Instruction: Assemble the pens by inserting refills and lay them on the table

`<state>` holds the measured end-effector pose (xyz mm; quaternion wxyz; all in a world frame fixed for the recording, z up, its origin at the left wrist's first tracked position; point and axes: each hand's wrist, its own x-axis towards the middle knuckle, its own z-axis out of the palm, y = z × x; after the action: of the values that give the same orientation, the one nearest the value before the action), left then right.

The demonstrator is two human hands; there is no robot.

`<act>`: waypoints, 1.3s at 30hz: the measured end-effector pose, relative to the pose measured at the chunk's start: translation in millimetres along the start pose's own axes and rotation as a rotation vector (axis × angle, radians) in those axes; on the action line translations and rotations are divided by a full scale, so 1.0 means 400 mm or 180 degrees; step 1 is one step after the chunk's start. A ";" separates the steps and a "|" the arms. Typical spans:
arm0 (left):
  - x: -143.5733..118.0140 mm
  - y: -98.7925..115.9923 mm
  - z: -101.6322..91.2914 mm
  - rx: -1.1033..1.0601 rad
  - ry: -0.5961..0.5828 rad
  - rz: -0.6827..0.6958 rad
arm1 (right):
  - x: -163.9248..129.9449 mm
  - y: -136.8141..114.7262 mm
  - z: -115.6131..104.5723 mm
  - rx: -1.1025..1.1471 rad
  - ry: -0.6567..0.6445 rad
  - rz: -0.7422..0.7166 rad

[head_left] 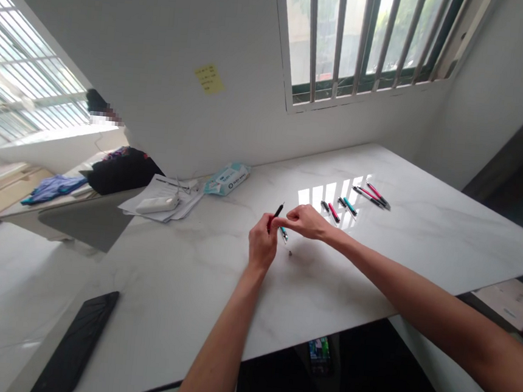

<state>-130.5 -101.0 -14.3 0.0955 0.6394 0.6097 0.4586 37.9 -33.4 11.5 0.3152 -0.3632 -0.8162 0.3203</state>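
My left hand (263, 242) is closed around a red and black pen (279, 211), whose black tip end points up and away from me. Beside it, my right hand (307, 222) has curled fingers, and its thumb side reaches across to my left hand near the pen. Whatever the right fingers may hold is hidden. Partly covered by the hands, a teal pen part (283, 233) lies on the white marbled table (181, 274). A tiny grey piece (290, 253) rests just nearer to me.
Right of my hands lie red pen parts (334, 213), teal pen parts (348, 206) and several red and black pens (371, 196). At the back left are a wipes pack (227, 179) and papers (127, 207) under a white device (157, 204). A dark phone (77, 341) lies front left.
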 end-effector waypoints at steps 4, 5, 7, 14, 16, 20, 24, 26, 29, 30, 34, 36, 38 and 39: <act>-0.008 0.004 0.007 0.0049 -0.0280 0.0190 | 0.007 0.020 0.035 0.0515 0.0044 0.0184; -0.010 0.007 0.008 0.0015 -0.0339 0.0214 | 0.003 0.026 0.041 0.0685 0.0043 0.0229; -0.012 0.015 0.011 -0.0041 -0.0444 0.0235 | -0.008 0.038 0.045 0.0983 -0.0039 0.0287; -0.010 0.038 0.011 -0.0238 -0.0731 0.0246 | -0.031 0.049 0.021 0.1275 -0.0189 -0.0054; -0.009 0.041 0.007 -0.0248 -0.0762 0.0235 | -0.032 0.042 0.015 0.1305 -0.0140 -0.0247; -0.008 0.045 0.001 -0.0294 -0.0772 0.0196 | -0.034 0.029 0.009 0.1241 0.0037 -0.0319; -0.008 0.041 0.001 -0.0231 -0.0697 0.0235 | -0.035 0.032 0.017 0.1258 0.0168 -0.0236; -0.008 0.039 0.001 -0.0217 -0.0713 0.0243 | -0.035 0.035 0.023 0.1304 0.0246 -0.0170; -0.007 0.039 0.000 -0.0277 -0.0757 0.0179 | -0.035 0.031 0.028 0.1484 0.0230 -0.0188; -0.006 0.041 0.000 -0.0302 -0.0760 0.0161 | -0.035 0.029 0.028 0.1589 0.0187 -0.0219; -0.003 0.052 -0.003 -0.0443 -0.0736 0.0075 | -0.035 0.017 0.021 0.2049 0.0047 -0.0350; -0.003 0.055 -0.003 -0.0515 -0.0747 0.0020 | -0.033 0.017 0.017 0.2177 0.0079 -0.0336; -0.003 0.055 0.000 -0.0547 -0.0789 0.0000 | -0.031 0.021 0.015 0.2183 0.0232 -0.0240; -0.004 0.053 0.001 -0.0560 -0.0812 0.0001 | -0.029 0.023 0.015 0.2157 0.0337 -0.0183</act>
<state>-115.2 -107.2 -0.7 0.2278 0.6818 0.5499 0.4254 43.2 -39.4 -2.4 0.4688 -0.2308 -0.6558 0.5448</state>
